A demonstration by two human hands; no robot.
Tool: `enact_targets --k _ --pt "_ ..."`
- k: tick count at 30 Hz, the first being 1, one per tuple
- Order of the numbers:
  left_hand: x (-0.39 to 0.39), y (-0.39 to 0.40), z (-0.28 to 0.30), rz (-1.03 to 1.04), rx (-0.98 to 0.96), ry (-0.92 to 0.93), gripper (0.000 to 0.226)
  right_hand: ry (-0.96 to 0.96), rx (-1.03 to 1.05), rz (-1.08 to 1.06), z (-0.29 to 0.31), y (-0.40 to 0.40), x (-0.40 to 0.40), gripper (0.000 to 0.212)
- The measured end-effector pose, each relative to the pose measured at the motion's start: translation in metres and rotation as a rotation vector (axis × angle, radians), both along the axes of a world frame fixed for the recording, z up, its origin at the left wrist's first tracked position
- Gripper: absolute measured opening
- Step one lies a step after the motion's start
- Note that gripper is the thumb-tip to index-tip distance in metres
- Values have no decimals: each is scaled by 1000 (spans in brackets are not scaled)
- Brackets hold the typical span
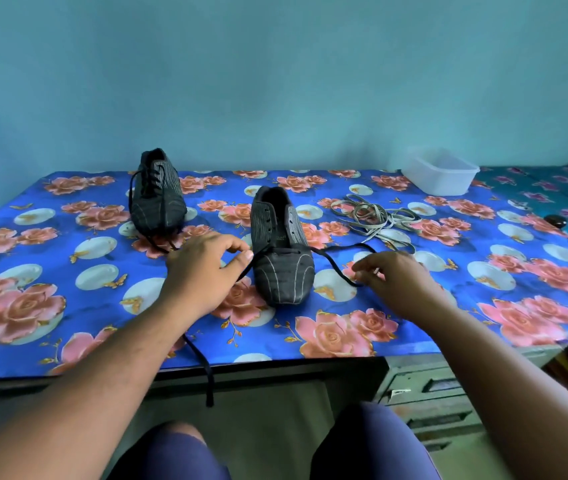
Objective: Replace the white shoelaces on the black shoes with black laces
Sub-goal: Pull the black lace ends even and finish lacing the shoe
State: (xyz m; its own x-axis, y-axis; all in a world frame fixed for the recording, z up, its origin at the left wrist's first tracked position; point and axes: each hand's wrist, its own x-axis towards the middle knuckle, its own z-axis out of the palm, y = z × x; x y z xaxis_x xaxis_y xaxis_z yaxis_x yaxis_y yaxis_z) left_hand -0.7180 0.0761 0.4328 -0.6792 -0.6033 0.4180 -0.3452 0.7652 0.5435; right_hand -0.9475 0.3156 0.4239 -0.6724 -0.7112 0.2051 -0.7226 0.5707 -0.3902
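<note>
Two black striped shoes stand on the floral tablecloth. The far left shoe (157,192) is laced with a black lace. The nearer shoe (281,244) has open eyelets, and a black lace (339,261) runs through its lowest pair. My left hand (203,268) pinches the lace's left end beside the toe; that end trails back over the table's front edge. My right hand (391,280) pinches the right end, right of the shoe. The removed white laces (374,216) lie in a loose pile behind my right hand.
A white plastic tub (440,174) sits at the back right of the table (68,299). A green drawer unit (428,389) stands under the table's right side. My knees are below the front edge.
</note>
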Motion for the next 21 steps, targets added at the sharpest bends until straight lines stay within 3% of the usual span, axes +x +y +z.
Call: enact_targets --k 3,7,11,16,21 --pt "-7 10 -2 -2 26 -24 16 137 41 -48 -5 10 0 19" --pt "-12 16 -3 6 34 -60 20 166 42 -43 -1 6 -4 17" --pt "-25 7 1 -1 169 17 17 270 39 27 12 -32 -3 24" --pt "-51 -1 13 35 279 -8 53 355 273 112 13 -77 -8 31" --pt "-76 -1 21 -1 583 8 74 379 228 122 6 -86 -19 16"
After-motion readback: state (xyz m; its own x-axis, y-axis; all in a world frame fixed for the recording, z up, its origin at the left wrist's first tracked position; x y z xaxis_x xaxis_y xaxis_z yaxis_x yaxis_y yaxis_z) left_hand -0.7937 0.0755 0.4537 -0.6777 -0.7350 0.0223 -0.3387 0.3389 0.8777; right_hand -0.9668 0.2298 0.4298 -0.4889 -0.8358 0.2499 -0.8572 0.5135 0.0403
